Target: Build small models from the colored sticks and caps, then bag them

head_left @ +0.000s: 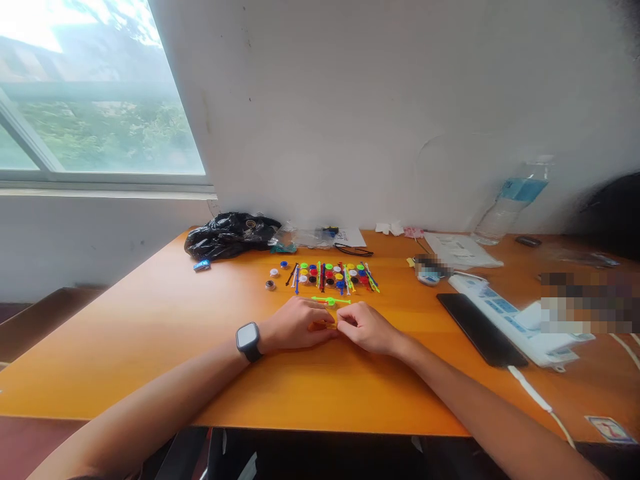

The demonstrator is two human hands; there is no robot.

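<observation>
My left hand (296,324) and my right hand (367,327) rest together on the orange table (165,327), fingertips meeting around a small yellow piece (332,325) that both pinch. A black smartwatch (249,340) sits on my left wrist. Just beyond the hands lies a green stick with a green disc (331,301). Further back is a cluster of several small coloured discs and thin plastic sticks (327,275).
A black plastic bag (229,235) lies at the back left, with a small blue item (202,265) beside it. A dark phone (481,329), a white power strip (515,320), papers (460,250) and a water bottle (513,200) occupy the right side. The wall stands behind.
</observation>
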